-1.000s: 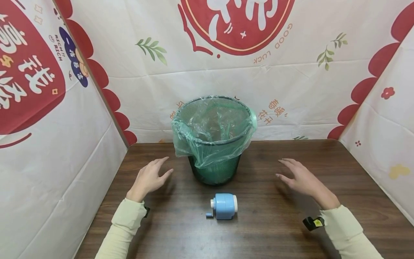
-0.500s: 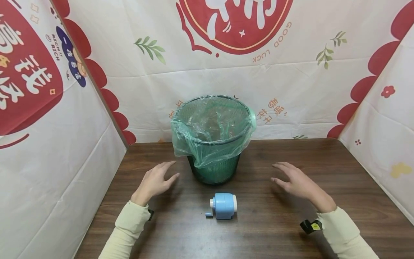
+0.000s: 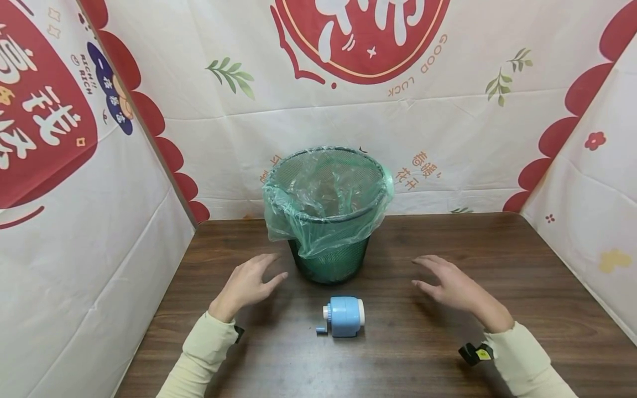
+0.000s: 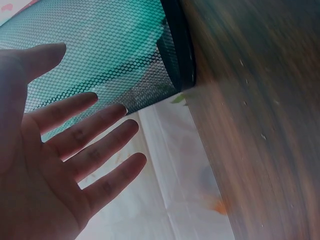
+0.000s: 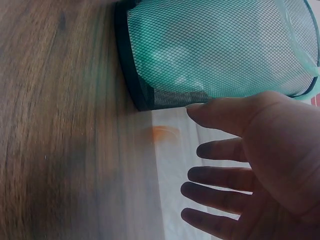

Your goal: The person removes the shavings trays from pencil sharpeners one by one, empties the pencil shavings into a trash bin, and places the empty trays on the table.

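A dark mesh wastebasket (image 3: 330,260) stands upright near the back of the table, lined with a thin green plastic bag (image 3: 318,235) folded over its rim. In front of it sits a light-blue pencil sharpener (image 3: 344,317) with its crank on the left side. My left hand (image 3: 247,287) hovers left of the basket, fingers spread and holding nothing. On the right, my right hand (image 3: 455,287) is likewise spread above the table, farther from the basket. Both wrist views show the basket's mesh wall (image 4: 100,45) beyond the fingers, apart from them.
The brown wooden table (image 3: 398,365) reaches back to a white printed cloth (image 3: 199,149) hanging behind it. More cloth walls flank both sides. A small black device (image 3: 475,354) is strapped at the right wrist.
Both hands have moved inward and slightly toward the front, the left going rightward and the right going leftward. The basket and sharpener stay where they were.
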A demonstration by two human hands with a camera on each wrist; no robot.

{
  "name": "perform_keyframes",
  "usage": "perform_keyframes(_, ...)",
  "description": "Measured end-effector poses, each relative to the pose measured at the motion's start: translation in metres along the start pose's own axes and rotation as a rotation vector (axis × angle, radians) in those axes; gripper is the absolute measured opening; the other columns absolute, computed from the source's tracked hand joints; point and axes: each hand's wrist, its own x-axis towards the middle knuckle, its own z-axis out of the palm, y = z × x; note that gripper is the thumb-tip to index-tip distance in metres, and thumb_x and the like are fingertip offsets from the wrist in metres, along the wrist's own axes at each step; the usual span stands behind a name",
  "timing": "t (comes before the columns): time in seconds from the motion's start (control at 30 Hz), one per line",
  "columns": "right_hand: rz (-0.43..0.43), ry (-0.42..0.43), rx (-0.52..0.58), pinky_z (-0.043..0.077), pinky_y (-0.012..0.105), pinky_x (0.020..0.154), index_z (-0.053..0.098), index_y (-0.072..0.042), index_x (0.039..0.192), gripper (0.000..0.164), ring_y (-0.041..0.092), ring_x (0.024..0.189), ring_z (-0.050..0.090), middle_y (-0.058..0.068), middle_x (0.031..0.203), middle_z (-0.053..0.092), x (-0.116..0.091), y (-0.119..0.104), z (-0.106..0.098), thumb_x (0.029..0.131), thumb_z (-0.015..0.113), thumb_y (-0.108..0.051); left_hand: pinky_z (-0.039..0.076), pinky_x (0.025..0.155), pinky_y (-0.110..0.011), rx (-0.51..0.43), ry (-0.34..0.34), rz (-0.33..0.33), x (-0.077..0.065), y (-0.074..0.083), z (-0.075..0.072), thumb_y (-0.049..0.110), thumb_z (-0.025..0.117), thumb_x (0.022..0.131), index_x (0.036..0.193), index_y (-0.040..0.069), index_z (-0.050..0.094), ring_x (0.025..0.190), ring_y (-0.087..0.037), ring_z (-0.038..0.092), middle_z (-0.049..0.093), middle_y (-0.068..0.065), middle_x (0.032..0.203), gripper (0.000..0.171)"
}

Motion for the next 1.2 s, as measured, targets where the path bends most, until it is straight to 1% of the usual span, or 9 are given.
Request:
perform_keyframes(0.2, 0.001, -0.022, 0.012, 0.047, 0.059, 0.095, 0.058, 0.007, 0.128, 0.048, 0.043, 0.117, 0.058, 0.026, 0.127, 0.06, -0.001, -0.004, 0.004, 0.089, 0.073, -0.017, 0.051, 0.095, -0.047, -0.023, -0.014, 0.033, 0.0, 0.008, 0.002, 0.043, 0.066, 0.092, 0.128, 0.007, 0.064, 0.117, -0.027, 0.063, 0.066, -0.01, 0.126, 0.051)
perform_keyframes(0.33, 0.002, -0.04, 0.02, 0.047, 0.058, 0.094, 0.058, 0.007, 0.129, 0.048, 0.043, 0.117, 0.058, 0.024, 0.127, 0.06, -0.001, -0.007, 0.005, 0.089, 0.072, -0.017, 0.051, 0.094, -0.047, -0.037, -0.015, 0.066, 0.001, 0.013, 0.002, 0.041, 0.067, 0.091, 0.128, 0.006, 0.064, 0.116, -0.027, 0.064, 0.067, -0.01, 0.125, 0.051)
perform_keyframes(0.6, -0.002, -0.056, 0.029, 0.049, 0.055, 0.092, 0.059, 0.005, 0.129, 0.048, 0.038, 0.115, 0.061, 0.019, 0.125, 0.062, -0.001, -0.014, 0.007, 0.09, 0.073, -0.019, 0.053, 0.093, -0.044, -0.057, -0.032, 0.115, 0.003, 0.026, 0.004, 0.042, 0.066, 0.092, 0.131, 0.012, 0.063, 0.116, -0.023, 0.064, 0.067, -0.007, 0.126, 0.049)
perform_keyframes(0.77, 0.001, -0.069, 0.036, 0.05, 0.054, 0.092, 0.059, 0.004, 0.129, 0.049, 0.037, 0.115, 0.061, 0.018, 0.125, 0.062, -0.001, -0.016, 0.008, 0.09, 0.073, -0.02, 0.053, 0.092, -0.043, -0.074, -0.043, 0.145, 0.004, 0.033, 0.006, 0.042, 0.065, 0.093, 0.131, 0.011, 0.063, 0.114, -0.022, 0.064, 0.067, -0.006, 0.125, 0.049)
perform_keyframes(1.0, -0.008, -0.084, 0.045, 0.05, 0.054, 0.092, 0.059, 0.006, 0.129, 0.049, 0.037, 0.115, 0.061, 0.019, 0.125, 0.062, 0.0, -0.021, 0.009, 0.089, 0.073, -0.018, 0.054, 0.091, -0.042, -0.083, -0.061, 0.197, 0.006, 0.045, 0.009, 0.043, 0.063, 0.094, 0.132, 0.011, 0.063, 0.114, -0.022, 0.065, 0.067, -0.007, 0.126, 0.049)
perform_keyframes(1.2, -0.007, -0.108, 0.062, 0.051, 0.053, 0.091, 0.059, 0.004, 0.129, 0.047, 0.036, 0.114, 0.061, 0.017, 0.125, 0.062, -0.002, -0.024, 0.01, 0.09, 0.073, -0.019, 0.053, 0.092, -0.042, -0.094, -0.088, 0.233, 0.008, 0.056, 0.012, 0.042, 0.062, 0.095, 0.132, 0.012, 0.063, 0.116, -0.022, 0.064, 0.066, -0.008, 0.128, 0.048)
